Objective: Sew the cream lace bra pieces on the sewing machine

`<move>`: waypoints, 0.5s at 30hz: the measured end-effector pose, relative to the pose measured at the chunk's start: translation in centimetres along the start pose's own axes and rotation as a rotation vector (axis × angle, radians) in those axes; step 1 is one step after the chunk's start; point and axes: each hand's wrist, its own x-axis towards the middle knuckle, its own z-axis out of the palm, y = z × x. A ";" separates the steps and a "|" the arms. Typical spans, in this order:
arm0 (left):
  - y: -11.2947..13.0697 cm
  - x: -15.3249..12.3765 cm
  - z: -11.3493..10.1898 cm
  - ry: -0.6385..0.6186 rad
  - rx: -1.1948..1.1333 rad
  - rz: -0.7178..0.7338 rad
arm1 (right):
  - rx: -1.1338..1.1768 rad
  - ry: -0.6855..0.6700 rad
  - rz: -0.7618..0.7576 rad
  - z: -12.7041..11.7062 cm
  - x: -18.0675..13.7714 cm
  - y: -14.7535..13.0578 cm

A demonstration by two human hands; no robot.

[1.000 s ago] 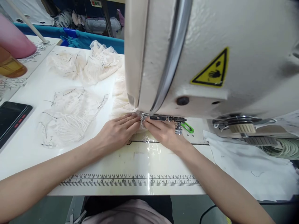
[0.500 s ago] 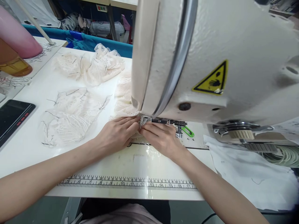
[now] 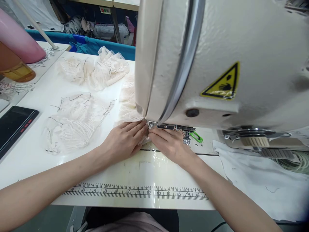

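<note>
Cream lace fabric [image 3: 129, 102] lies at the base of a large sewing machine [image 3: 169, 64] and runs under its head. My left hand [image 3: 126, 138] rests on this lace just left of the needle area, fingers together and pressing on the cloth. Close beside it on the right, my right hand [image 3: 167, 143] has its fingers closed at the lace edge, the tips partly under the machine's metal attachment [image 3: 167, 126]. A small piece of lace shows between the two hands. The needle is hidden behind the machine head.
Two more lace pieces with dark loose threads, one nearer [image 3: 77, 124] and one farther [image 3: 94, 71], lie on the left. A phone [image 3: 16, 127] sits at the left edge. A printed ruler [image 3: 135, 191] runs along the front; white cloth [image 3: 256, 180] lies on the right.
My left hand's fingers have flattened and its thumb has tucked lower over the lace. My right hand stays nearly in place. The whole view has shifted slightly.
</note>
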 end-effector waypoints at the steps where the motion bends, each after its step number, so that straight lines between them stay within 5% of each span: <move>1: 0.0 0.0 0.0 -0.005 -0.002 0.000 | 0.004 -0.004 0.001 0.0 0.0 0.0; 15: 0.4 0.2 0.1 0.007 -0.007 -0.027 | -0.003 0.006 0.016 -0.2 0.1 0.6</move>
